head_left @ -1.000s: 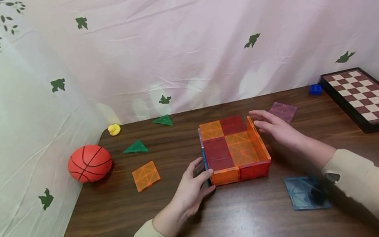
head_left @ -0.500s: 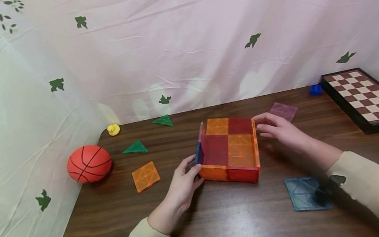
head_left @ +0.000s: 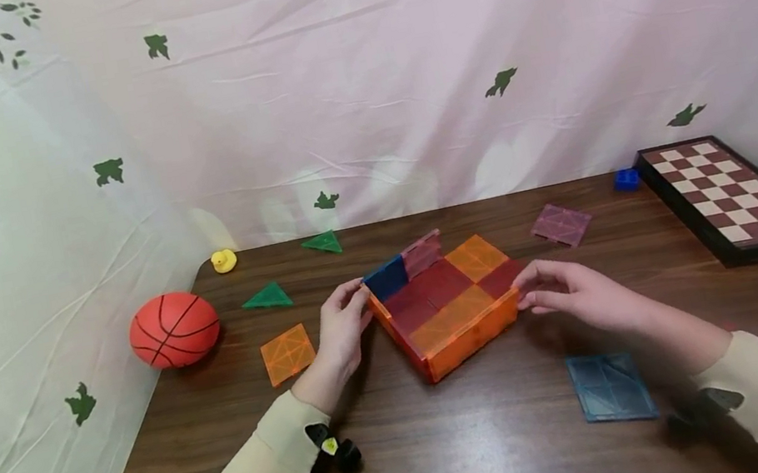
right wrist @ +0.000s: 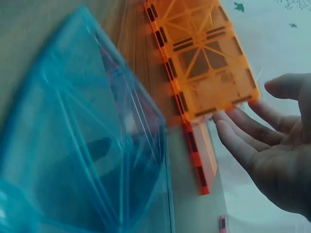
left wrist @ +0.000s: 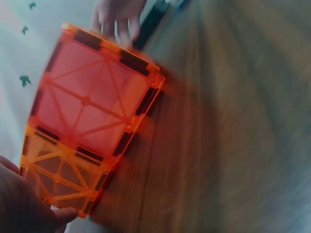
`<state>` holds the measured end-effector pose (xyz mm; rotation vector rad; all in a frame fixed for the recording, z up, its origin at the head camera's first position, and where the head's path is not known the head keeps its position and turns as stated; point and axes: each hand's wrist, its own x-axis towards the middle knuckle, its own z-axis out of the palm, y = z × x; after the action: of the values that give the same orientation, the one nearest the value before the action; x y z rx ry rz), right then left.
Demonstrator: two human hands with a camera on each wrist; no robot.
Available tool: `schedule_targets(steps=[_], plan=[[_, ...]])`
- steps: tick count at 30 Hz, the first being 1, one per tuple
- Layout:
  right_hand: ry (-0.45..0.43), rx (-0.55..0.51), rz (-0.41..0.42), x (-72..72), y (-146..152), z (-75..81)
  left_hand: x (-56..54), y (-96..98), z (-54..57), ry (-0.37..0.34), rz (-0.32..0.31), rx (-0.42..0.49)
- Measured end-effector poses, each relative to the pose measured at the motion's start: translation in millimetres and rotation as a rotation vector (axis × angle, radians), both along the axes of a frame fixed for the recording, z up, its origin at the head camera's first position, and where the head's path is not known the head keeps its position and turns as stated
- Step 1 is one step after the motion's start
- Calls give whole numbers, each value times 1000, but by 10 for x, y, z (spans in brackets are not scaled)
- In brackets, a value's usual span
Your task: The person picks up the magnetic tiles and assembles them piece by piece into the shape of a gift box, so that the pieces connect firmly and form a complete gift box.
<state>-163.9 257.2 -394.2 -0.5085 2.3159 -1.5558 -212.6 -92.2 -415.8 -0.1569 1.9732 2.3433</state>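
Note:
An open shallow box of translucent magnetic tiles [head_left: 469,340] sits askew at the middle of the table, with an orange and red checkered floor. Along its back left side stand a blue tile [head_left: 386,277] and a purple tile [head_left: 424,255]. My left hand [head_left: 339,330] holds the box's left corner, thumb on an orange wall tile [left wrist: 56,177] in the left wrist view. At the opposite corner, my right hand [head_left: 579,292] touches the end of the orange wall [right wrist: 214,77] with its fingertips; its thumb stands apart in the right wrist view.
Loose tiles lie around: orange [head_left: 288,355], green triangles [head_left: 268,296], purple [head_left: 561,224] and pale blue [head_left: 611,387], the last near my right forearm. A red ball [head_left: 175,330], yellow duck [head_left: 224,261], blue block [head_left: 627,179] and checkerboard [head_left: 732,191] stand near the edges.
The box has turned clockwise: its blue and purple wall swung from the left to the back, its orange wall from the right to the front. Both hands followed its corners.

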Motion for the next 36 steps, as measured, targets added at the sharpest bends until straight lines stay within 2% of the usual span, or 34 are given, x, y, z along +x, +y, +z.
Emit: schedule_targets(steps=[5,8,11,14,18,22,28,36], plan=[[-36,-1,73,28,-13,17,-131,-11,-7,16,-36,-18],[-65,-23,24,-58,9,14,-108,-15,1,-7,-42,-18],[-112,-58,-80,-204,52,-4,5,-18,7,-50,-45,-3],[-152,-82,-165,-371,92,-56,189,-34,10,-99,-75,36],[-195,-113,-222,-526,108,-137,411,-48,18,-134,-149,85],[-226,-139,-248,-572,62,-163,498,-45,20,-132,-214,91],[-218,-56,-244,-539,-25,-127,452,-48,-11,-116,-241,75],[-256,-30,-237,-380,-2,-107,243,-84,-13,-107,-282,64]])
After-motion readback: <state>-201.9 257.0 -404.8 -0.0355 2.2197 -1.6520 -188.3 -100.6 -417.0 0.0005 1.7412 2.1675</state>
